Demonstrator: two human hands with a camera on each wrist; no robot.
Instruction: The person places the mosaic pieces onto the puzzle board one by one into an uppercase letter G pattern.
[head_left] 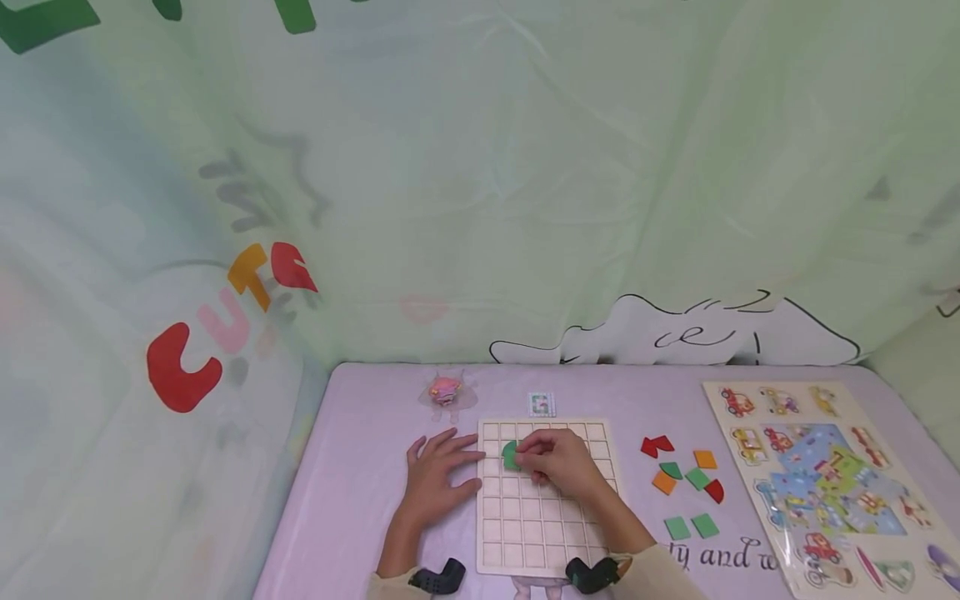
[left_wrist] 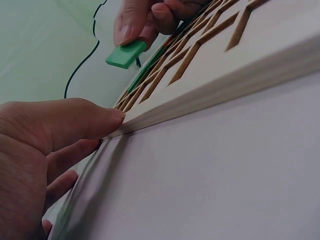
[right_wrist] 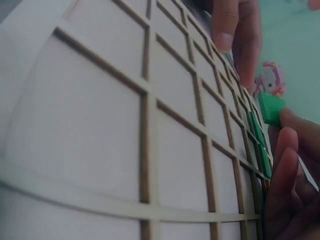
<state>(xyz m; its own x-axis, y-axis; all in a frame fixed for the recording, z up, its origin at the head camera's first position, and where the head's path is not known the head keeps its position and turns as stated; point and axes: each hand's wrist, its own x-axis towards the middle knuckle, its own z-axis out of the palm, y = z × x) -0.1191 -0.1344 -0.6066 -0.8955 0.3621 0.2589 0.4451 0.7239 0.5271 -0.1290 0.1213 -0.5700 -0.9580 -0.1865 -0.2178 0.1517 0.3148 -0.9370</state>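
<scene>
My right hand pinches a small green square tile between thumb and fingers, just over the upper left part of the wooden grid board. Below it, green pieces sit in the grid, partly hidden by that hand in the head view. In the right wrist view the held tile shows tilted above the slots. My left hand lies with spread fingers at the board's left side, and its thumb touches the edge.
A small card with a green pattern lies behind the board, near a pink figure. Right of the board are loose red pieces, orange squares and green tiles. A picture puzzle board lies at far right.
</scene>
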